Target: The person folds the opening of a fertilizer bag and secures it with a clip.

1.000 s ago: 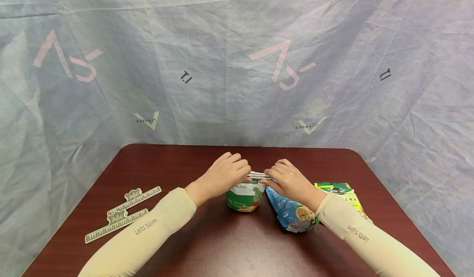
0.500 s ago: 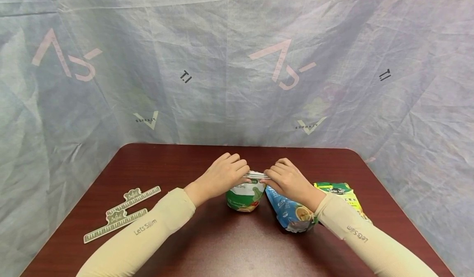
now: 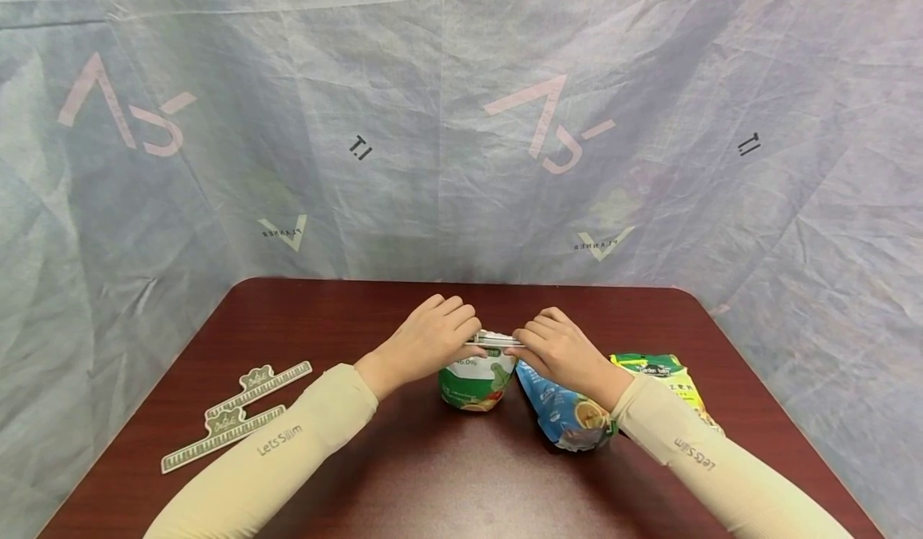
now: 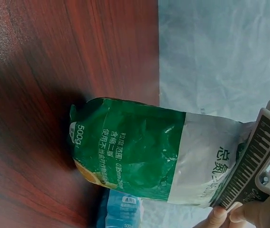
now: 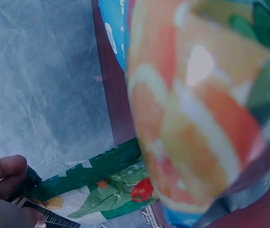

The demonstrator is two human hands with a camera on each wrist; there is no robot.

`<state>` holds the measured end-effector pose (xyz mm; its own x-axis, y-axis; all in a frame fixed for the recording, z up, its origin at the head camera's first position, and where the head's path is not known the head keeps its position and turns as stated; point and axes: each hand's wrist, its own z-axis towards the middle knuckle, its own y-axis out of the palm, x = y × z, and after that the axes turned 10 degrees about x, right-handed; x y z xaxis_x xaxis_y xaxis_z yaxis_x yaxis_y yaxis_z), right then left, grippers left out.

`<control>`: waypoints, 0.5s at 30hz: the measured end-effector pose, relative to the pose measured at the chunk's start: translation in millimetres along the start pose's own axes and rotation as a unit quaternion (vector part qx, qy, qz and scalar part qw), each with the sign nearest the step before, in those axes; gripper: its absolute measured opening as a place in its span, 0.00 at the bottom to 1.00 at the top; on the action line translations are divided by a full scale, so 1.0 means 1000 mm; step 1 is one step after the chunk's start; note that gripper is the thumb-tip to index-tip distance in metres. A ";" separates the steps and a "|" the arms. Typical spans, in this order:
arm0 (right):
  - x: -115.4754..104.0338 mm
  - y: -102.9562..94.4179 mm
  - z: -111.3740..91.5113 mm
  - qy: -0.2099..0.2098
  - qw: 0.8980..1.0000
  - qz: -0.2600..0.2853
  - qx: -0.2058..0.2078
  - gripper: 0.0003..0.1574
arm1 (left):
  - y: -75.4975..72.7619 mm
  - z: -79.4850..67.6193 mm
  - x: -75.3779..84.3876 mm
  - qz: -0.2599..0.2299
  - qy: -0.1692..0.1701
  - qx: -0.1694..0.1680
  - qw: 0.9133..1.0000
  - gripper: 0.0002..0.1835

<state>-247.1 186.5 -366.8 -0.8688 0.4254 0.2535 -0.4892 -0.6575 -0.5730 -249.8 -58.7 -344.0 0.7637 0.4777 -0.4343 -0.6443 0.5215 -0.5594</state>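
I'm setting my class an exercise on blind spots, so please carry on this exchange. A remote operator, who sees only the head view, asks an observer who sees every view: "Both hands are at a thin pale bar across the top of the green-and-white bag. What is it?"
Observer: The left wrist view shows it is a clip with a row of piano-key stripes, lying across the top of the green-and-white bag.
Operator: Can you read a weight on that bag?
Observer: Yes, the left wrist view shows a weight mark, "500g", near its base.
Operator: Anything else on the clip?
Observer: A round, shiny piece beyond the stripes; I can't tell its material.
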 end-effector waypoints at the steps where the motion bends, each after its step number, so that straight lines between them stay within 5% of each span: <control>1: 0.000 0.000 0.000 0.000 1.000 0.000 0.000 0.10 | -0.001 0.000 0.000 -0.003 -0.002 0.002 1.000 0.19; 15: 0.000 0.000 0.000 0.002 1.000 -0.001 0.001 0.11 | -0.009 -0.020 -0.017 -0.033 -0.048 -0.009 0.998 0.35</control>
<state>-246.5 186.6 -366.7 -0.8678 0.4285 0.2517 -0.4906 -0.6582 -0.5710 -256.3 -85.4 -346.0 0.7959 0.5096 -0.3267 -0.5920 0.5421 -0.5965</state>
